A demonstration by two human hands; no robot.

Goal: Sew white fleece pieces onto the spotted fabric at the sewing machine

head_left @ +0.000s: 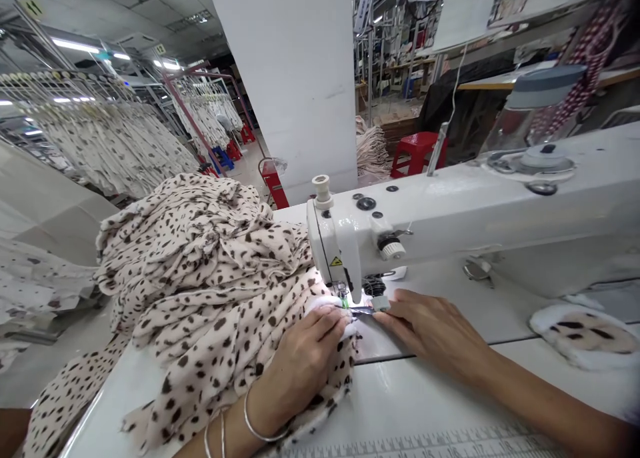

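A white sewing machine (425,211) stands over the table, its lit needle area (345,298) just beyond both hands. My left hand (315,345) pinches the white edge (323,303) of a spotted pink fleece cloth (225,325) beside the presser foot. The rest of the cloth lies heaped to the left. Right of the needle, my right hand (420,321) has its thumb and fingers closed at a small metal tool (367,310) with a grey block, whose tip reaches the cloth edge. Its exact shape is partly hidden.
A small white-edged spotted piece (580,335) lies on the table at the right. A ruler strip (440,445) runs along the front edge. Behind are a white pillar (305,78), red stools (417,151) and racks of hanging spotted garments (110,138).
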